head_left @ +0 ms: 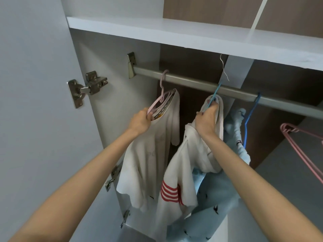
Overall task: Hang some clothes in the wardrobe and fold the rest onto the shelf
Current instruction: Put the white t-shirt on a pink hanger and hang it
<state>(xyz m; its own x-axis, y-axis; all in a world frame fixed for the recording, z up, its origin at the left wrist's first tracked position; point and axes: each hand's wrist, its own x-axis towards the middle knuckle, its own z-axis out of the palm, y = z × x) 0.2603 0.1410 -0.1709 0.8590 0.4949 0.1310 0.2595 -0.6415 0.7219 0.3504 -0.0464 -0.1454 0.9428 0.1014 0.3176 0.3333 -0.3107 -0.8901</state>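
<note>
1. While three garments are on hangers at the grey metal rail [192,82], no folded pile is in view on the white shelf [174,30] above, so I judge the hanging well advanced and the folding still to do.
2. The left hand [140,120] has its fingers curled round the shoulder of a pale pink plastic hanger [157,102], at the collar of a plain white T-shirt [148,154]; its hook sits over the rail.
3. The right hand [206,122] grips a turquoise hanger [214,95] and the bunched neck of a white top with red stripes [174,172]. The hook reaches the rail, but whether it is seated is unclear.
4. Just right hangs a light blue printed garment [215,198] on a dark blue hanger [250,116].
</note>
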